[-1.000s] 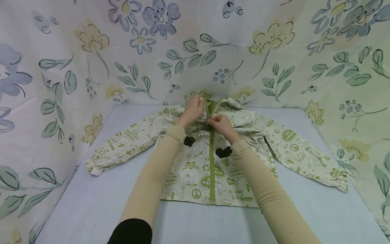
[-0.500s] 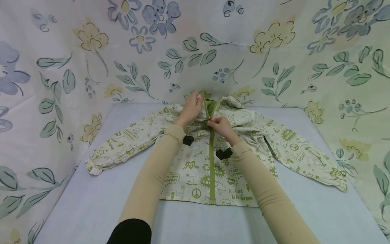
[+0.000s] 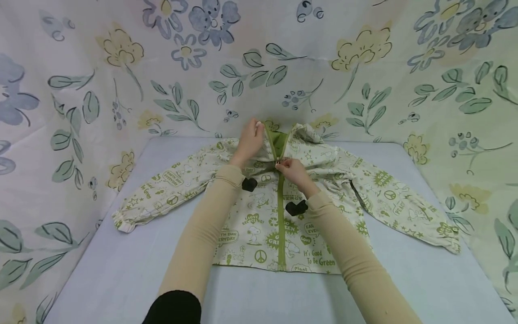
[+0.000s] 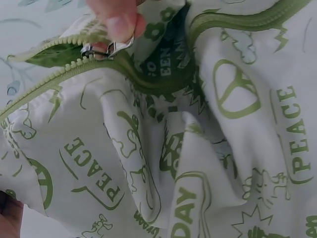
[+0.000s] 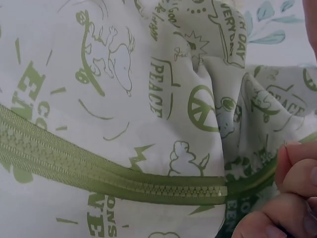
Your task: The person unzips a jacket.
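Observation:
A white zip jacket (image 3: 259, 225) with green print lies front up, its green zipper (image 3: 281, 225) closed below the chest and parted in a V at the collar. High on the left front edge, my left hand (image 3: 249, 140) grips the fabric beside the zipper teeth and lifts it. My right hand (image 3: 296, 173) pinches the metal zipper pull (image 4: 121, 47) at the bottom of the V, between thumb and fingertip. Closed teeth run along the zipper tape (image 5: 183, 191) in the right wrist view, where curled fingers (image 5: 292, 193) show at the right.
Both sleeves spread outward, the left sleeve (image 3: 162, 193) and the right sleeve (image 3: 400, 202), over a pale table (image 3: 121, 279). A floral curtain (image 3: 259, 67) stands behind and at the sides. Dark wrist-worn pieces (image 3: 296, 208) sit by the cuffs.
My left hand has shifted slightly left and up with the collar edge, widening the V. The right hand and zipper pull have moved down a little.

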The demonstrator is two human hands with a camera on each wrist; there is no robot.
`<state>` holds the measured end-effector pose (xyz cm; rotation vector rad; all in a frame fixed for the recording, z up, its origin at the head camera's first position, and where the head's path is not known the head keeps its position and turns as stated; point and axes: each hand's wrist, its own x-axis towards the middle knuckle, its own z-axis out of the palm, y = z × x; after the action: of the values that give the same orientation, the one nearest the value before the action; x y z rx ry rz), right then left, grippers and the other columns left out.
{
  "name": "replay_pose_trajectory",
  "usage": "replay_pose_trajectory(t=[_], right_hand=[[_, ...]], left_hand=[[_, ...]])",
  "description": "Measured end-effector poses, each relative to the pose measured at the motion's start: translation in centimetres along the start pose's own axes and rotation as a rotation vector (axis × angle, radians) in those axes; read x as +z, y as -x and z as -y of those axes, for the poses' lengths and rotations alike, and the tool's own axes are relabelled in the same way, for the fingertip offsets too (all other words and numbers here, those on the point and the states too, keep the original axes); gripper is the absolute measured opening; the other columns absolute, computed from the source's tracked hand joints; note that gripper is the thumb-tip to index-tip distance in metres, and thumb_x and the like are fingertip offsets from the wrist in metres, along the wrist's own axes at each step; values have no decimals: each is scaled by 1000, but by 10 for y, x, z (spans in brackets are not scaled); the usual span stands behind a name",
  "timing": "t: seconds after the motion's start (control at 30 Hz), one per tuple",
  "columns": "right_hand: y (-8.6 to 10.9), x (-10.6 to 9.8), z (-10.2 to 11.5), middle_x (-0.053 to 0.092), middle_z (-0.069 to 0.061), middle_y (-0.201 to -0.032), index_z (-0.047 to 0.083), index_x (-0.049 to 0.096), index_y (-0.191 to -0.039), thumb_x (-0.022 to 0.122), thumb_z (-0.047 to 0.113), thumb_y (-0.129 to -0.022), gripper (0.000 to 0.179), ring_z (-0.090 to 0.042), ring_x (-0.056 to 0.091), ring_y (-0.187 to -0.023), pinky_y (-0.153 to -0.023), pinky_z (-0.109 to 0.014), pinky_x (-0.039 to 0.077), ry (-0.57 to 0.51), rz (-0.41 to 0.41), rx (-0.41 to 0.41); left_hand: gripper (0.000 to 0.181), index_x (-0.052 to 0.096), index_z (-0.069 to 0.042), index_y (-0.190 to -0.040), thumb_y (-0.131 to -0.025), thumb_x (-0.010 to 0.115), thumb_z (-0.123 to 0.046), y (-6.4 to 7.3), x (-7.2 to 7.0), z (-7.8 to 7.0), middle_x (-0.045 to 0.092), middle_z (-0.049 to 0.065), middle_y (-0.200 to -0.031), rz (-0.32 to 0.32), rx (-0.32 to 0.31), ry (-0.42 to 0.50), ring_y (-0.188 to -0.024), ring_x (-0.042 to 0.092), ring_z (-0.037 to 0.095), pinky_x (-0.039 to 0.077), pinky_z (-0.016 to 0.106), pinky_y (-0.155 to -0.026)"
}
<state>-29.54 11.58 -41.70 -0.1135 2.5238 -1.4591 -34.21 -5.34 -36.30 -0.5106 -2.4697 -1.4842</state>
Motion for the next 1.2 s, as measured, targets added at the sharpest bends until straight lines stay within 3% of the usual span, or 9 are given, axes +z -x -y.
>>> replay_pose_trajectory(t=[0.23,0.47,0.57,0.73,0.83,1.0,1.1,1.2], right_hand=[[4,4,2,24,2,-49,10,37,-61,51,22,-97,40,-11,19,-41,-43,-28,22,-10,-16,-43],[6,7,0,23,2,-51,11,36,-61,52,22,-96,41,-11,18,-42,-44,-28,24,-46,-31,-65],[7,8,0,28,1,-52,6,46,-66,53,22,-96,35,-11,20,-42,-44,-28,25,-47,-42,-49],[8,10,0,42,-2,-59,-6,58,-93,54,20,-95,26,-9,27,-44,-45,-26,29,-79,-38,-19],[8,11,0,40,1,-56,-5,57,-87,54,20,-95,27,-9,27,-43,-44,-26,29,-117,-32,-3],[11,12,3,32,2,-53,6,45,-66,55,20,-94,33,-9,24,-41,-44,-27,28,-153,-44,39],[12,13,4,46,-3,-67,2,52,-68,55,20,-94,31,-9,25,-42,-47,-29,31,-155,-51,70],[12,13,3,55,-9,-106,-6,58,-78,54,21,-95,32,-8,26,-43,-50,-28,33,-151,-44,81]], left_hand=[[22,41,-5,-100,-103,30,-24,-1,-4,-1,39,10,-84,-21,4,0,-67,37,20,33,31,-61],[21,40,-4,-99,-103,30,-23,-5,-4,-7,39,9,-84,-39,18,-18,-68,38,20,33,31,-61],[21,40,-5,-100,-103,30,-24,-5,-4,-8,39,9,-86,-47,0,0,-69,38,19,34,31,-61],[22,39,-7,-100,-103,30,-27,-6,-5,-6,38,8,-88,-68,-15,17,-72,39,19,35,30,-63],[24,39,-7,-100,-102,30,-28,-9,-5,-4,38,8,-88,-84,-10,12,-73,39,19,35,30,-63],[24,40,-6,-102,-102,30,-28,-12,-5,-3,40,8,-90,-94,-7,-3,-74,40,19,36,30,-65],[24,41,-6,-103,-102,30,-27,-13,-5,-3,42,7,-92,-98,-21,10,-77,42,18,38,29,-68],[24,42,-7,-105,-102,31,-28,-16,-5,-3,43,6,-95,-111,-42,34,-80,44,17,41,27,-71]])
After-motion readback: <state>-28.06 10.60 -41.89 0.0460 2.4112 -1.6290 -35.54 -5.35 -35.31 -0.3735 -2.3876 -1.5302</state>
